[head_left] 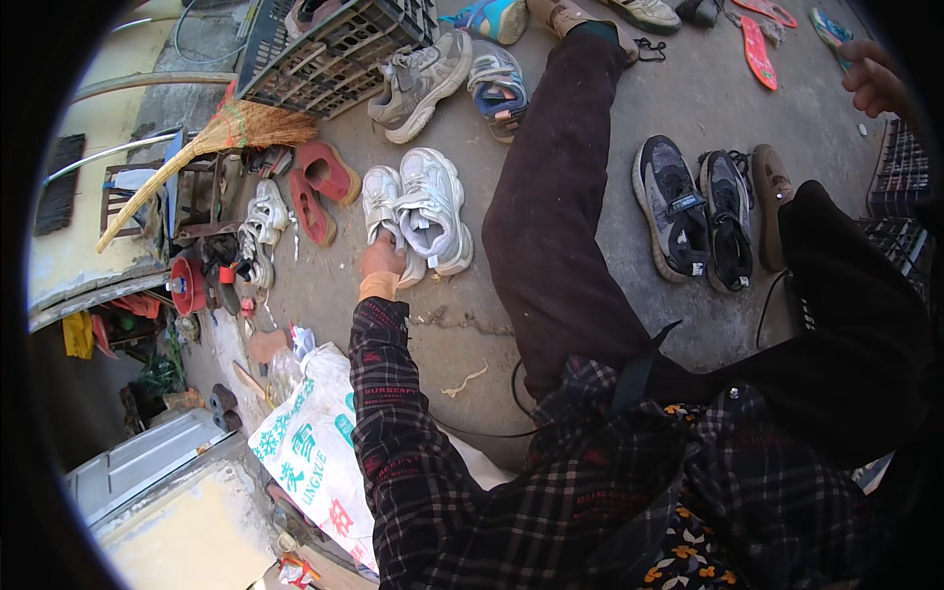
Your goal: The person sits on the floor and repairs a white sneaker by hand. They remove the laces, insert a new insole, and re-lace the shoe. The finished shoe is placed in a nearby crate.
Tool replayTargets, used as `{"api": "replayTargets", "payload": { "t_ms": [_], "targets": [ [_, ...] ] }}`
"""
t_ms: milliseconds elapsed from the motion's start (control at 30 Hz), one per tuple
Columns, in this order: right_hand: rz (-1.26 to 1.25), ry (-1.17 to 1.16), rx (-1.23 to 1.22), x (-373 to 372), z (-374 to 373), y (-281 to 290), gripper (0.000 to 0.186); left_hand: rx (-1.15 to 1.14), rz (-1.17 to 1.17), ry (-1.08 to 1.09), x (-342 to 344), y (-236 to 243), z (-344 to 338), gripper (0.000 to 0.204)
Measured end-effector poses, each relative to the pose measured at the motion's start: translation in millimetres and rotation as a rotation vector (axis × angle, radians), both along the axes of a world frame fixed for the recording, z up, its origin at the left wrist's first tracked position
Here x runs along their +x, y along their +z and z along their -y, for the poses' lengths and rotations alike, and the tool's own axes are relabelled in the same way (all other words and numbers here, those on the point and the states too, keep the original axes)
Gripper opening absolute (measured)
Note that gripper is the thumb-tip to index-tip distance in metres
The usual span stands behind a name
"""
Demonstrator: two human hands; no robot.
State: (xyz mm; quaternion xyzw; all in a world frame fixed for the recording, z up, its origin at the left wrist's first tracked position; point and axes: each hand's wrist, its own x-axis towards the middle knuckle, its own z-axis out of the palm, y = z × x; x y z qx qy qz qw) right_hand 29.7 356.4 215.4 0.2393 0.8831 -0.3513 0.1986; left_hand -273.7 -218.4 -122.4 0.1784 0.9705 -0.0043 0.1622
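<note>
Down and left of centre, my left hand (383, 258) closes on the heel of a white sneaker (382, 197), its fingertips inside the shoe's opening. The sneaker stands upright on the concrete. Touching it on the right is a second white sneaker (433, 211), chunky-soled and loose. At the far right edge my right hand (873, 81) is raised, partly cut off, with loosely bent fingers and nothing visible in them. Nearest to it are a colourful slipper (832, 31) and orange-pink insoles (758, 54).
Beyond the sneakers are a grey sneaker (423, 84), a black crate (339, 59), red shoes (329, 172) and a straw broom (216, 138). Between my legs stand dark grey sneakers (672, 206) and a brown shoe (771, 206). A white woven sack (315, 452) lies near my left arm.
</note>
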Motion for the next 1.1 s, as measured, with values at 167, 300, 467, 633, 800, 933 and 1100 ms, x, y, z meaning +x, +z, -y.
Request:
{"api": "replayTargets", "payload": {
  "t_ms": [167, 300, 467, 633, 800, 933, 1100],
  "targets": [
    [-0.068, 0.111, -0.135, 15, 57, -78, 0.032, 0.251, 0.118, 0.067, 10, 1, -2, 0.043],
    [0.158, 0.505, -0.123, 11, 68, -91, 0.040, 0.185, 0.181, 0.161, 4, 3, -30, 0.062],
    [0.121, 0.030, -0.323, 15, 61, -104, 0.028, 0.147, -0.123, 0.321, 26, -11, -56, 0.049],
    [0.196, 0.064, -0.258, 21, 61, -116, 0.028, 0.347, -0.311, 0.356, 47, 5, -39, 0.035],
    [0.250, 0.142, -0.184, 20, 75, -111, 0.028, 0.654, -0.471, 0.286, 80, 44, -24, 0.030],
    [0.260, 0.220, -0.143, 17, 84, -109, 0.028, 0.827, -0.579, 0.259, 101, 80, -28, 0.026],
    [0.266, 0.332, -0.061, 19, 87, -107, 0.030, 0.831, -0.659, 0.259, 130, 113, -34, 0.030]
  ]
}}
